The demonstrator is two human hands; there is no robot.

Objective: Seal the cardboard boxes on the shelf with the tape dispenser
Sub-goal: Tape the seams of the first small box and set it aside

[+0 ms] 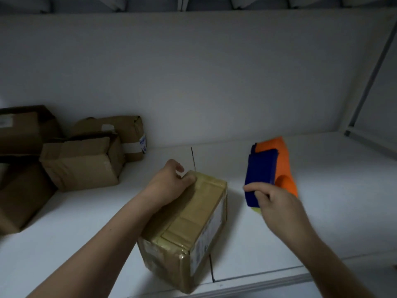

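Head view caught the left hand (171, 179) with its fingers curled over the far top edge of the cardboard box (189, 222), forearm lying along the lid. The box was a squat brown block, its top and near corner covered in glossy, slightly wrinkled clear tape, with a pale printed label on the side facing the right hand (277, 203). That hand gripped the tape dispenser (268, 168), fingers pinched round its blue rear end. The dispenser was smooth, hard plastic, a blocky blue part against a rounded orange body, and it stood just beyond the right hand, apart from the box. Both lay on a matte white shelf (86, 222) with a thin dark seam beyond the left hand. Well out past the left hand sat 4 other boxes (81, 164), dull brown and creased. A plain white wall (193, 82) rose behind, dimly lit.
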